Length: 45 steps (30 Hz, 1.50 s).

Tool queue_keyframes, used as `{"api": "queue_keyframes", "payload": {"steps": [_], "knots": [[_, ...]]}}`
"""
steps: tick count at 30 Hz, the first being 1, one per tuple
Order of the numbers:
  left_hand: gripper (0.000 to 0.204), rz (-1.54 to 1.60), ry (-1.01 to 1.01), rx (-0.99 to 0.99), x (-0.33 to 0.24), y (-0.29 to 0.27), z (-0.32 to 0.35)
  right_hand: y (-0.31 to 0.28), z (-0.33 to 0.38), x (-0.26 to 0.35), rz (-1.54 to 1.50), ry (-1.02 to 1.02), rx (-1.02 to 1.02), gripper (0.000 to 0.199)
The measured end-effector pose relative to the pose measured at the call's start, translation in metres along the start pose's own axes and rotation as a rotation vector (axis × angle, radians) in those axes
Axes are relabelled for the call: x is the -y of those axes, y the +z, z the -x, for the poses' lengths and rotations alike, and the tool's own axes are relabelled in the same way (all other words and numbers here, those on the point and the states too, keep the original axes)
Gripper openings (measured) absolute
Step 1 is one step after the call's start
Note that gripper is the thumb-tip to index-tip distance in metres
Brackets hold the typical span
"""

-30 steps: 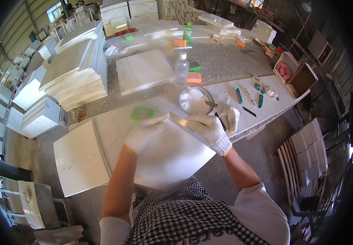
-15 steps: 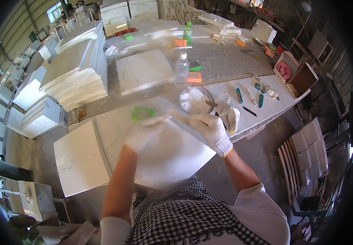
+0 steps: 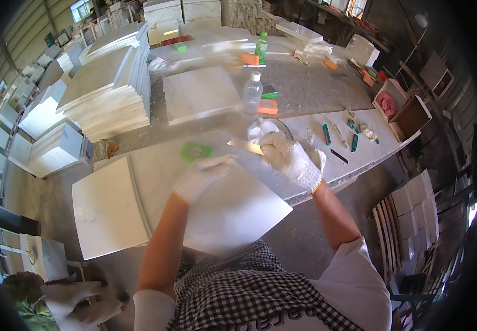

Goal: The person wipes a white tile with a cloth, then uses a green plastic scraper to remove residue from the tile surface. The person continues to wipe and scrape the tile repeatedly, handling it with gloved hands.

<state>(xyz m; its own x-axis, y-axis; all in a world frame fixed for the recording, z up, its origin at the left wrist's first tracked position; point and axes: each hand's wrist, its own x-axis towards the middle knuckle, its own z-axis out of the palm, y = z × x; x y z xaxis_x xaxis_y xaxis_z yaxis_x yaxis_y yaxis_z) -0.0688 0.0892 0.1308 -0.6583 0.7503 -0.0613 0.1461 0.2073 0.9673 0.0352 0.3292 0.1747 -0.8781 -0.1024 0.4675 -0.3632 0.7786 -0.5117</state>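
A glossy white marble tile (image 3: 238,215) lies at an angle before me, its near corner past the bench edge. My gloved left hand (image 3: 202,175) rests on its upper left edge, fingers stretched out and holding nothing. Over the tile's far corner, my gloved right hand (image 3: 290,160) is closed on a flat scraper blade (image 3: 244,145), which points left and catches the light. Just behind that hand stands a clear bowl (image 3: 260,128) with white material inside, partly hidden. A green sanding block (image 3: 197,151) sits beyond my left hand. Another white tile (image 3: 109,207) lies to the left.
A clear bottle (image 3: 252,91) and an orange block (image 3: 267,107) stand behind the bowl. Cutter knives (image 3: 326,134) lie to the right, near an open box (image 3: 409,116). Stacked slabs (image 3: 111,94) rise at the back left.
My right hand has turned and lifted slightly, bringing the scraper blade into plain view and covering part of the bowl. My left hand stays at the tile's edge.
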Motion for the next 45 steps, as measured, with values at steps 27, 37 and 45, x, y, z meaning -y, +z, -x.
{"api": "queue_keyframes", "payload": {"steps": [27,37,45], "knots": [[0.043,0.176,-0.014,0.062,-0.008,0.001,0.002,-0.018,-0.071,-0.023,-0.067,-0.119,0.456,0.020],[0.042,0.169,0.012,0.052,-0.007,0.000,0.001,-0.014,-0.074,-0.023,-0.043,-0.132,0.502,0.022],[0.042,0.132,0.018,0.051,-0.010,0.000,0.001,-0.018,-0.071,-0.020,-0.088,-0.119,0.482,0.021]]}}
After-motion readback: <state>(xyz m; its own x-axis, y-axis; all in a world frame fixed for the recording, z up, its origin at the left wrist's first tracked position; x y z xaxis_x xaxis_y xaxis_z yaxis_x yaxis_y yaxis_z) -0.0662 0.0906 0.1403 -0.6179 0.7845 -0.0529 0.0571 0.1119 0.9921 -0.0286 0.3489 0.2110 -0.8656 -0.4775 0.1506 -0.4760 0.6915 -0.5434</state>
